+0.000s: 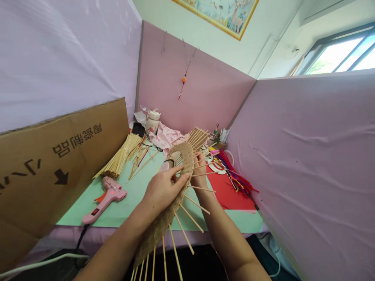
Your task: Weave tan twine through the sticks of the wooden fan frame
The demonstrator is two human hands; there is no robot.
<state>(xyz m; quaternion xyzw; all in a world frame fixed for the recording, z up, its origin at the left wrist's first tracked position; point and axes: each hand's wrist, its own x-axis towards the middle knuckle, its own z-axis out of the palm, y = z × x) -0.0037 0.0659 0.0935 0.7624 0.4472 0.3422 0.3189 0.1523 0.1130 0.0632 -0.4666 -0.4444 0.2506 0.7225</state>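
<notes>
A curved piece of brown woven twine or burlap (pixel 159 230), with thin wooden sticks poking out along its edge, is held up over the front of the table. My left hand (pixel 162 189) grips it from the left, thumb and fingers closed on the woven band. At the band's right edge, my right hand (pixel 199 171) is closed around it among the sticks; some of its fingers are hidden. Beyond the hands, the upper end of the piece bends round, and more sticks cross there. A dark loop (pixel 169 161) shows just past my left fingers.
A pink glue gun (pixel 107 200) lies to the left, beside a bundle of sticks (pixel 121 154) and a tall cardboard panel (pixel 58 168). Coloured pipe cleaners (pixel 238 177) lie on red sheets (pixel 230 195) at right. A white bottle (pixel 152 121) and pink cloth (pixel 164 137) are behind.
</notes>
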